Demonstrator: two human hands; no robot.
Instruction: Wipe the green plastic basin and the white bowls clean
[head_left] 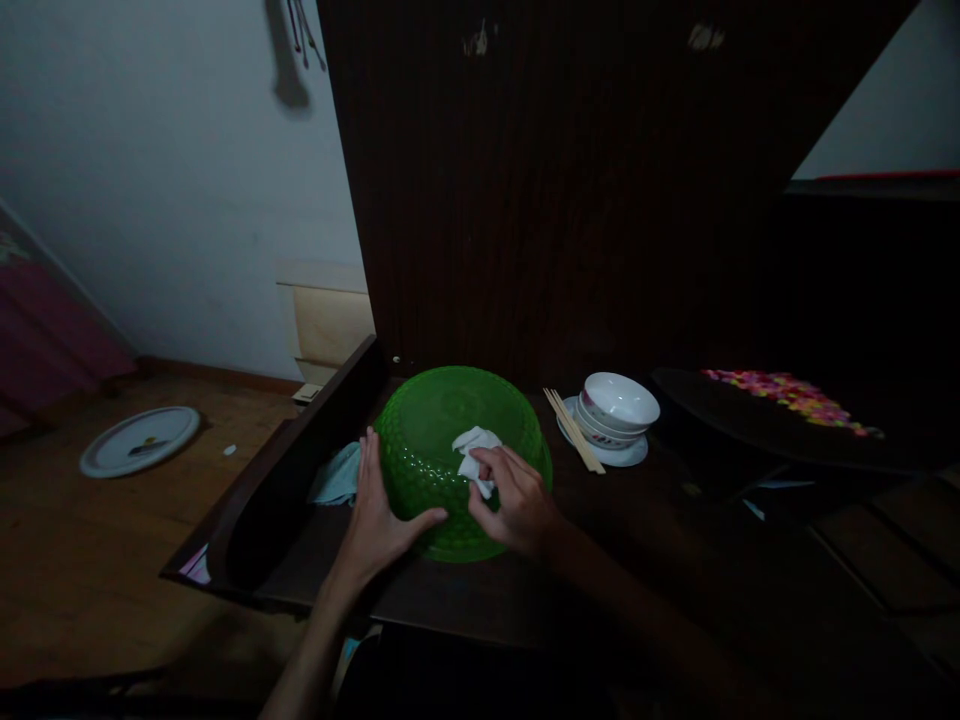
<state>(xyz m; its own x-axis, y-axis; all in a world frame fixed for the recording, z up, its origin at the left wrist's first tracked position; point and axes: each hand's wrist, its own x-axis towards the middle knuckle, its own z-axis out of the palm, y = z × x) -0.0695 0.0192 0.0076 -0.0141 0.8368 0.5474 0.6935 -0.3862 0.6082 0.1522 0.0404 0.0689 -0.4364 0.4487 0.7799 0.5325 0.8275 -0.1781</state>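
Observation:
A green plastic basin (457, 405) lies upside down on a dark wooden table, its textured side toward me. My left hand (379, 520) rests along the basin's left edge, fingers stretched out and thumb spread across the near side. Pinched in my right hand (517, 500) is a crumpled white tissue or cloth (478, 445), pressed against the basin's front right surface. A pale blue cloth (337, 475) lies on the table just left of my left hand, partly hidden by it.
Stacked white bowls (621, 400) stand on a plate (626, 455) to the right, with wooden chopsticks (574, 432) leaning beside them. Colourful small pieces (795, 398) lie farther right. A raised wooden edge (300, 470) borders the table's left. On the floor is a white round lid or tray (112, 455).

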